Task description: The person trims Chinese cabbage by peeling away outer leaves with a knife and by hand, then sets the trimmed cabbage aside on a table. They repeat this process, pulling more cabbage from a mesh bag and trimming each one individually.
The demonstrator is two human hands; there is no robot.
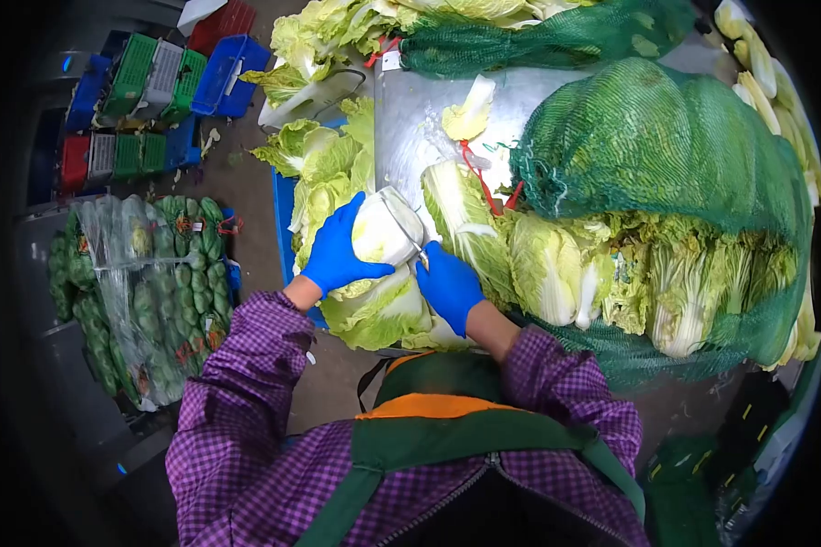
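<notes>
The left hand [337, 252], in a blue rubber glove, wraps its fingers around the pale cut base of a napa cabbage head with yellow-green leaves [380, 273], gripping it from the left. The right hand [449, 284], gloved the same, is clenched on a small knife with a thin metal blade [419, 248], whose tip lies against the cabbage's white stem end. The cabbage sits at the near edge of the grey metal desk [410, 118], its loose outer leaves hanging toward the person's green and orange apron [447, 415]. Just right of the hands, more pale cabbage heads [556, 264] lie side by side, spilling from a big green mesh sack [666, 155]. A second green mesh sack [538, 36] lies along the far edge of the desk. Trimmed green leaves [324, 164] pile up at the desk's left side. On the floor well to the left stand coloured plastic crates [155, 82] and a clear plastic bag of cucumbers [141, 283]
</notes>
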